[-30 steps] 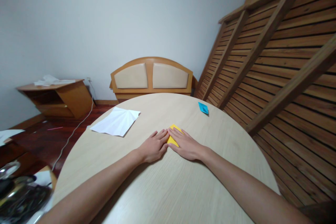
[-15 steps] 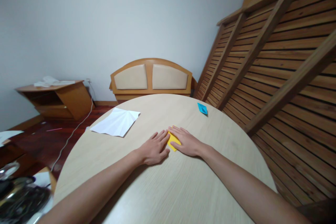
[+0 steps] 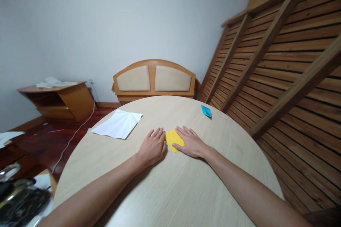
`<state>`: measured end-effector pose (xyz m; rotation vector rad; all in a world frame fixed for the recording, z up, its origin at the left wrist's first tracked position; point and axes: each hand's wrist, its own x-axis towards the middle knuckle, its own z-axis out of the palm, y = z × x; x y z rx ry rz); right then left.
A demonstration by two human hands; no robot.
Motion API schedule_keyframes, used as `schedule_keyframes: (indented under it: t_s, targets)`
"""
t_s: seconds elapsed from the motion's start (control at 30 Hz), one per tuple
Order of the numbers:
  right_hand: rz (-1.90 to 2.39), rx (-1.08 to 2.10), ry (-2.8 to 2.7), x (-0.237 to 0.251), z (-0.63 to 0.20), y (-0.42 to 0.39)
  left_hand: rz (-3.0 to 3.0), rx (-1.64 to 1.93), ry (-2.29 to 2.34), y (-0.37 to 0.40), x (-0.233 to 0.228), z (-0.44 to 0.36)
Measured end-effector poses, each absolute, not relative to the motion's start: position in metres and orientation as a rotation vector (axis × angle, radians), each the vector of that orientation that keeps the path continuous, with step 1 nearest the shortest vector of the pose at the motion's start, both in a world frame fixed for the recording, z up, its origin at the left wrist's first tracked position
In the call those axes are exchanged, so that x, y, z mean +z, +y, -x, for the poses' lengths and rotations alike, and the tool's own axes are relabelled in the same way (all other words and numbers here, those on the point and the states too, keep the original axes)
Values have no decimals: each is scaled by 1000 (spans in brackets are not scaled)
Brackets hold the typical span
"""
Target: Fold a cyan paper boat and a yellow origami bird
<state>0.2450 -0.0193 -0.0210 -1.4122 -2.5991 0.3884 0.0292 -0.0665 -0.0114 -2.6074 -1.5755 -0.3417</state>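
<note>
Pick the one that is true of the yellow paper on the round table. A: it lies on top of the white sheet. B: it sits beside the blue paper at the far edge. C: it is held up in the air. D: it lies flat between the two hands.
D: the yellow paper lies flat on the table, left hand at its left edge, right hand on its right side.

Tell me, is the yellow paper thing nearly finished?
Not yet. A blue folded piece already sits done at the table's far side. The yellow paper lies flat, only partly folded, with the left hand beside it and the right hand pressing it. Shaping is left.
</note>
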Motion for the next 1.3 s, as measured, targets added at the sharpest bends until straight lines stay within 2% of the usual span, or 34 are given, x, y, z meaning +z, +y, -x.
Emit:
schedule_keyframes:
  t_s: [0.37,0.5,0.6,0.77,0.87,1.13,1.23,1.3]
  targets:
    - [1416,404,-2653,-16,-263,-13,2977,-307,-1325,-65,-11,-32]
    - [1466,246,-2542,-14,-272,-7,3010,-312,-1305,-65,-12,-28]
    - [1296,174,-2504,-13,-264,-10,3017,-302,-1315,-65,-12,-28]
    - [1028,456,-2650,-18,-239,-21,3059,-315,-1281,-67,-9,-30]
    - [1105,538,-2711,-22,-239,-17,3064,-284,-1316,-67,-7,-30]
    - [1334,379,-2689,-19,-268,4,3044,-193,-1372,-63,-10,-28]
    - [1239,306,-2659,-16,-266,-1,3047,-198,-1366,-62,-11,-27]
    - [1137,375,-2679,-15,-260,-6,3051,-195,-1359,-61,-11,-27]
